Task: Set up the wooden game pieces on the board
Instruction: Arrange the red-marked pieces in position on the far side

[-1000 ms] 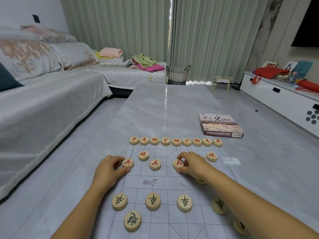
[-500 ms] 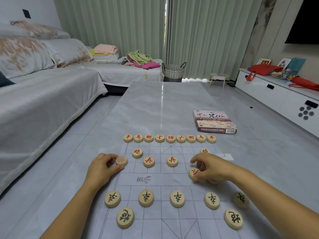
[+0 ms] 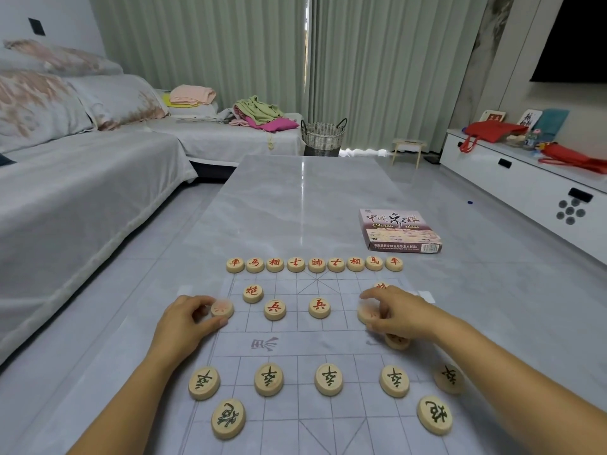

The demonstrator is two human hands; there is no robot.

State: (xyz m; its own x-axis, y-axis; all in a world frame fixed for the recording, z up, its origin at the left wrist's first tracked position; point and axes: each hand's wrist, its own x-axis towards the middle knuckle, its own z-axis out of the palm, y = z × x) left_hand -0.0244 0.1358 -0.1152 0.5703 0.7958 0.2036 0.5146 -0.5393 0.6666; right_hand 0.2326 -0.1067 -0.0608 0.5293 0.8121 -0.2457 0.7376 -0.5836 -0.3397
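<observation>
Seven black-marked wooden pieces (image 3: 268,379) lie on the board (image 3: 295,343) toward the near edge of the table (image 3: 295,198): a pair nearest, one toward each side of the board, and a row of five just beyond them. Past the board's blank middle band, the left hand (image 3: 184,323) sits at the board's left edge, its thumb and curled fingers pinching a blurred red-marked piece (image 3: 222,308). The right hand (image 3: 404,315) is toward the board's right edge, its fingers curled over a second blurred red piece (image 3: 367,314) and gripping it. A further piece (image 3: 397,341) peeks out beneath its palm; whether the hand touches it I cannot tell. Between the hands two red soldiers (image 3: 319,307) rest on the same line, apart. Just beyond, one red cannon (image 3: 253,293) stands to the left, and another cannon (image 3: 381,286) shows partly behind the right fingers. Nine red pieces (image 3: 316,264) line the board's far edge, side by side. The game box (image 3: 402,231) lies beyond, toward the table's right edge.
</observation>
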